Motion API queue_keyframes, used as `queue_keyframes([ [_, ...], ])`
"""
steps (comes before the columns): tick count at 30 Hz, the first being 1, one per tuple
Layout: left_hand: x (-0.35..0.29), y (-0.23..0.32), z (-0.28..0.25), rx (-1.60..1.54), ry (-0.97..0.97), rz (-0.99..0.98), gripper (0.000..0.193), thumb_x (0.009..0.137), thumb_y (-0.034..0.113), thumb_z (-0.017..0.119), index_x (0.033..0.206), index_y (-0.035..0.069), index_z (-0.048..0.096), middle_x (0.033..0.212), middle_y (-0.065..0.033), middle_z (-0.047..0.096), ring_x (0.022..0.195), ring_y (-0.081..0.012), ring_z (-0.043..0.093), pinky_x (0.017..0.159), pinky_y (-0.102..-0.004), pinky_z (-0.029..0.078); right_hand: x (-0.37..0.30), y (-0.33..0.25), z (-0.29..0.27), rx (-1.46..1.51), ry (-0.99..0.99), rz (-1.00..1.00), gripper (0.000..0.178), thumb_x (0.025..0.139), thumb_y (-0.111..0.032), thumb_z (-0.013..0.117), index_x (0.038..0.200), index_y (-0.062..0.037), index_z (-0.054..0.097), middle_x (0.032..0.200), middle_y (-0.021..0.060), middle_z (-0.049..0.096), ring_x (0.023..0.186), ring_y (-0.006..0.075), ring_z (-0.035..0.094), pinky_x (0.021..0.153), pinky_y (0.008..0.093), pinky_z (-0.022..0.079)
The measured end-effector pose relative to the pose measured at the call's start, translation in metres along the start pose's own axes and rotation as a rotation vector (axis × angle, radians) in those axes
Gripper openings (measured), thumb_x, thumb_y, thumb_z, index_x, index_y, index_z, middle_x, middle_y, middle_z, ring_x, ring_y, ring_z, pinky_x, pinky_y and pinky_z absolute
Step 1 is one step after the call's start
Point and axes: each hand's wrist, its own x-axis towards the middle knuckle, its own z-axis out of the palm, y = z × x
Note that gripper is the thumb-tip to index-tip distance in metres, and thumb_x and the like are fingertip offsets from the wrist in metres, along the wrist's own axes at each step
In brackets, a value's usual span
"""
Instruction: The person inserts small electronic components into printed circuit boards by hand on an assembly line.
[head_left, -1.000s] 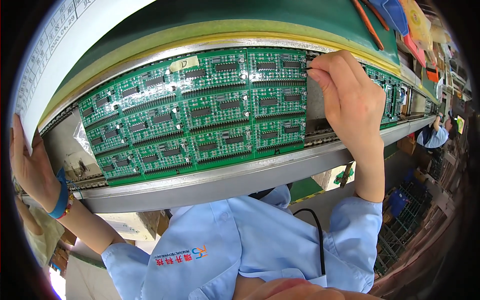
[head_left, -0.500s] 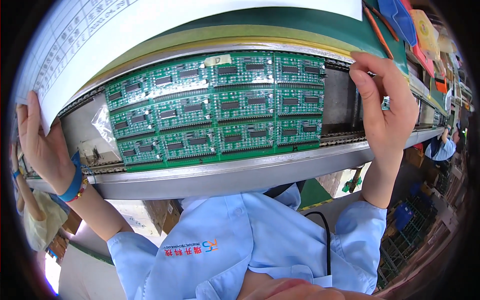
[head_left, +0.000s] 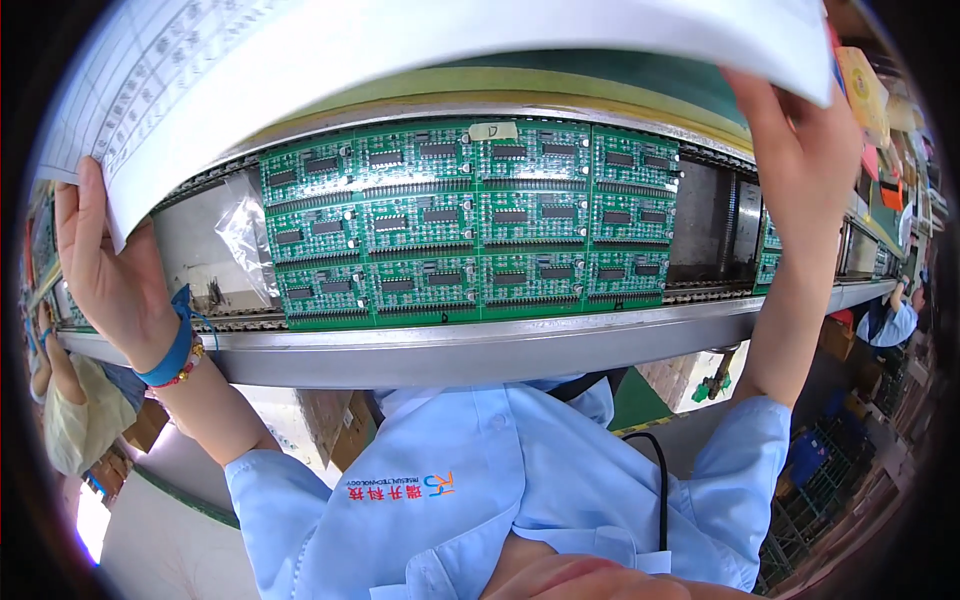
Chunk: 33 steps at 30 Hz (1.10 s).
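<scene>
A large white sheet of paper (head_left: 400,40), printed with a table at its left end, arches across the top of the view. My left hand (head_left: 115,265) pinches its lower left corner. At the right end my right hand (head_left: 800,150) grips the sheet, its fingertips partly hidden behind the paper. Below the sheet, a green circuit board panel (head_left: 425,235), made of several smaller boards with black chips, lies flat on the conveyor between its chains. A small pale label (head_left: 493,131) sticks to the panel's far edge. Neither hand touches the panel.
A crumpled clear plastic bag (head_left: 245,235) lies left of the panel. The conveyor's metal rail (head_left: 480,352) runs along the near side. Another green board (head_left: 768,250) sits farther right. Co-workers' arms (head_left: 62,365) show at far left, another person (head_left: 890,318) at far right.
My right hand has moved up and taken hold of the sheet's right end. The sheet now reaches farther right and covers the tools there. The panel appears shifted right in view.
</scene>
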Motion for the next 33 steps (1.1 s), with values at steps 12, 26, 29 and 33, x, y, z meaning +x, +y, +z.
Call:
queue_keyframes([
  [12,0.013,0.0,-0.03,-0.189,-0.026,-0.077,0.026,0.091,0.005,0.051,0.116,-0.003,0.048,0.111,-0.012,0.058,0.097,-0.0145,0.057,0.083,-0.0259,0.044,0.107,-0.055,0.054,-0.15,-0.644,-0.048,0.023,0.08,-0.016,0.063,0.09,0.0045,0.062,0.087,0.0224,0.064,0.082,0.0344,0.062,0.073,0.0381,0.048],
  [26,0.013,-0.006,-0.023,-0.098,0.061,-0.082,0.027,0.091,0.005,0.049,0.116,-0.004,0.047,0.114,-0.0133,0.056,0.101,-0.0157,0.056,0.087,-0.0275,0.042,0.058,-0.049,0.015,-0.198,-0.229,0.037,0.018,0.077,-0.014,0.063,0.084,0.0027,0.063,0.08,0.0204,0.063,0.078,0.0319,0.062,0.069,0.039,0.048],
  [29,0.007,-0.007,-0.043,-0.023,0.084,-0.094,0.028,0.091,0.005,0.049,0.117,-0.007,0.046,0.111,-0.0125,0.055,0.1,-0.016,0.055,0.087,-0.0285,0.042,0.011,-0.039,-0.005,0.143,-0.415,0.124,0.016,0.08,-0.007,0.064,0.094,-0.0022,0.069,0.077,-0.0007,0.06,0.059,0.0022,0.048,0.047,0.0169,0.035],
  [33,0.009,-0.013,-0.028,0.016,0.145,-0.108,0.026,0.091,0.007,0.051,0.114,-0.005,0.05,0.109,-0.0103,0.055,0.102,-0.0139,0.053,0.086,-0.0269,0.039,-0.043,-0.035,-0.027,0.392,-0.445,0.492,0.017,0.079,-0.004,0.064,0.095,-0.0016,0.068,0.076,0.0009,0.059,0.058,0.0036,0.047,0.046,0.017,0.036],
])
